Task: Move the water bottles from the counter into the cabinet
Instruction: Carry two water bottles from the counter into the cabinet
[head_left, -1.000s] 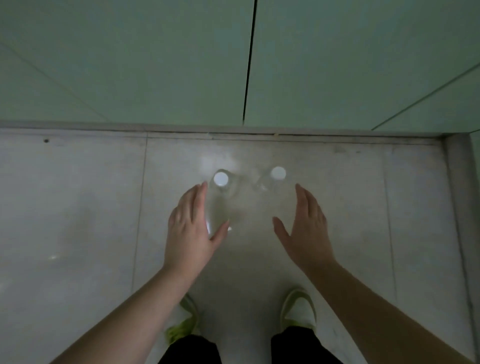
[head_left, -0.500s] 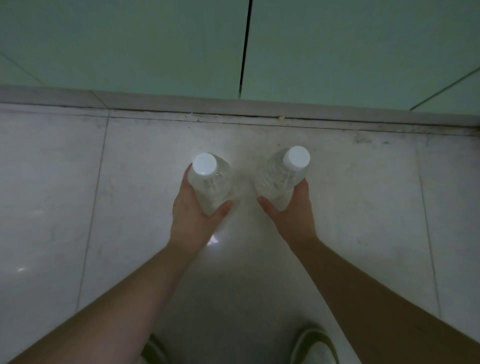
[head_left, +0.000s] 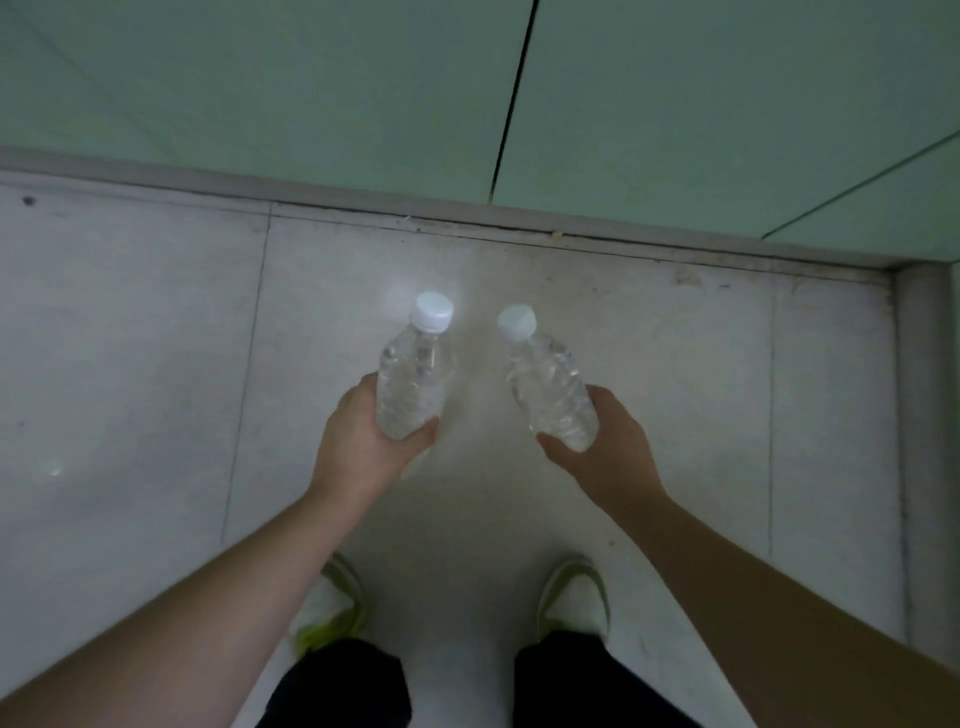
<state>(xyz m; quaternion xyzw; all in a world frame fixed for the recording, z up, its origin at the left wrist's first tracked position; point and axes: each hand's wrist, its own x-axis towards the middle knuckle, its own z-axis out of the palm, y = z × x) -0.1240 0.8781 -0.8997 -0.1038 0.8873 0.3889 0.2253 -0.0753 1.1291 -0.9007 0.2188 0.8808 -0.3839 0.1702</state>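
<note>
Two clear water bottles with white caps are in my hands, held above a pale tiled floor. My left hand (head_left: 363, 447) grips the base of the left bottle (head_left: 413, 379), which points up and away from me. My right hand (head_left: 608, 452) grips the base of the right bottle (head_left: 545, 384), which leans toward the left bottle. The two caps sit close together without touching. Green cabinet doors (head_left: 311, 78) fill the top of the view, shut, with a dark seam between them.
A grey plinth (head_left: 156, 174) runs along the foot of the green doors. A grey upright edge (head_left: 924, 415) stands at the far right. My two shoes (head_left: 571, 597) stand on the floor tiles (head_left: 130, 364) below my hands.
My hands closed on the two bottles and lifted them off the floor. Since half a second ago the bottles have tilted forward, caps away from me, and the view has tipped down to show my shoes.
</note>
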